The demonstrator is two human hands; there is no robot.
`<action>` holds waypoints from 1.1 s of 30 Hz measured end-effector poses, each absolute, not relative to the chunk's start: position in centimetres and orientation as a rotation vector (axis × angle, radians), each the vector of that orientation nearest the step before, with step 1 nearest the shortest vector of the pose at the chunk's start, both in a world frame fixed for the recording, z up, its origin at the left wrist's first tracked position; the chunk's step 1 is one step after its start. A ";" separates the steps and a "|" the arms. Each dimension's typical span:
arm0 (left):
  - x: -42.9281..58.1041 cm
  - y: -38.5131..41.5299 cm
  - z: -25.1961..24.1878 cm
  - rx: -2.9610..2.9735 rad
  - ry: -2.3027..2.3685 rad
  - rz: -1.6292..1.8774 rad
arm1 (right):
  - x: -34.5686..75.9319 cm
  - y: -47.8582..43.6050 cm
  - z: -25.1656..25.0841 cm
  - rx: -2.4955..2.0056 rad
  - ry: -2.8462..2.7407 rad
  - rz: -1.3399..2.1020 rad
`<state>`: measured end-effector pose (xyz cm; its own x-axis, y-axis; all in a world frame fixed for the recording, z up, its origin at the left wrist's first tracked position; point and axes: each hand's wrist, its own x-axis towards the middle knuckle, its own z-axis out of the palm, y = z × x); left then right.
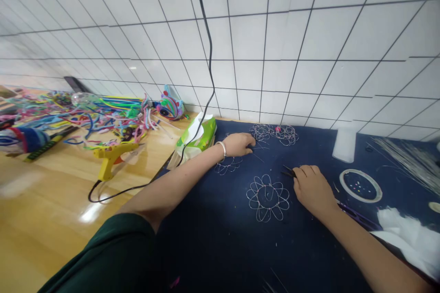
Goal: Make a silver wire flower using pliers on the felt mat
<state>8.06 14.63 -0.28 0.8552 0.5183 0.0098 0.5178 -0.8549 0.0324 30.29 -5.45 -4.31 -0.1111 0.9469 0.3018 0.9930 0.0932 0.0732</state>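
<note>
My left hand (239, 144) reaches to the back of the dark blue mat, its fingers bent and thumb a little apart, beside some thin loose wires (263, 148). Partly under that wrist lies a looped wire flower (228, 165). My right hand (314, 190) is closed around a small dark tool with narrow tips (288, 172); its exact kind is hidden by the fingers. Between the hands, nearer me, a silver wire flower (267, 198) with small pink beads lies flat. A cluster of wire flowers (275, 133) with a pink spot rests against the wall side.
Left of the mat are a green tissue pack (197, 135), a yellow glue gun (112, 158) with its black cord, and heaped pipe cleaners (89, 114). On the right lie a round lid with beads (378, 192), a white container (344, 145), wire lengths (409, 160) and crumpled tissue (409, 233).
</note>
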 end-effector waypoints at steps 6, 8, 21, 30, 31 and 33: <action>10.0 13.7 -0.1 3.044 0.712 -0.184 | 30.4 -5.4 -4.3 -1.958 -2.197 -0.401; 10.7 14.0 0.0 3.042 0.715 -0.235 | 30.3 -5.4 -4.3 -1.966 -2.198 -0.404; 11.6 12.9 -0.1 2.958 0.944 -0.397 | 30.1 -5.4 -3.9 -1.945 -2.194 -0.362; 10.3 8.9 -0.6 2.967 0.896 -0.165 | 29.4 -6.3 -3.2 -2.095 -2.138 -0.257; 10.1 8.5 -0.7 2.968 0.863 -0.140 | 29.4 -6.4 -3.2 -2.108 -2.127 -0.249; 9.8 7.8 -0.7 2.967 0.802 -0.095 | 29.4 -6.6 -3.2 -2.120 -2.107 -0.237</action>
